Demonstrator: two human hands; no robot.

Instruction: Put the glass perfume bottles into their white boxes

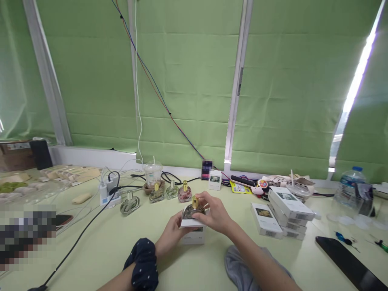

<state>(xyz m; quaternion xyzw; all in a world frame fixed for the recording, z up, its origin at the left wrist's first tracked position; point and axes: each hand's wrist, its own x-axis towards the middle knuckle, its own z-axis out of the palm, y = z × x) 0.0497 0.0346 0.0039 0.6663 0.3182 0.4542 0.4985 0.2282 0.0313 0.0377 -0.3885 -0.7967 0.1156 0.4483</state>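
A glass bottle with a gold cap [194,210] is at the middle of the table, between my hands. My right hand [214,212] has its fingers closed round the bottle's upper part from the right. From the left, my left hand [173,234] grips a white piece of packaging [191,222] under the bottle. Just below and behind it is a white box [194,237] with a picture on its face. Several similar bottles [157,194] stand behind, to the left. A dark dotted scrunchie [144,260] is round my left wrist.
Stacked white boxes [292,204] and a single box [266,220] lie to the right. A grey cloth [242,268] is beneath my right forearm. Cables and a power strip [110,198] are at left, with a plastic cup [153,173] behind. A black tablet [348,260] lies at right.
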